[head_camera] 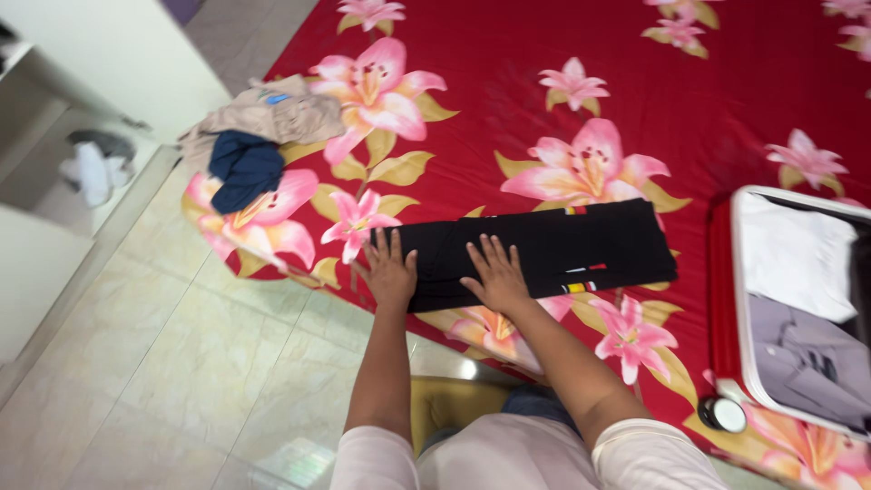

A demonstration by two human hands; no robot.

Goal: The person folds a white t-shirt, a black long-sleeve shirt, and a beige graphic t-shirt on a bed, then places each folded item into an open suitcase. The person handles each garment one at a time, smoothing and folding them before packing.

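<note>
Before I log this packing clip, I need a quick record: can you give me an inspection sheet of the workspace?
Surface: bed under a red sheet printed with pink lilies.
Job's things: folded black garment lying flat near the bed's edge.
Clutter: beige garment and dark blue garment heaped at the corner; small round container beside the open red suitcase, which holds folded white and grey clothes.
Hands: left hand and right hand both pressed flat on the black garment, fingers spread.
Cables: nothing seen.
Surroundings: pale tiled floor; white cupboard with an open shelf.
</note>
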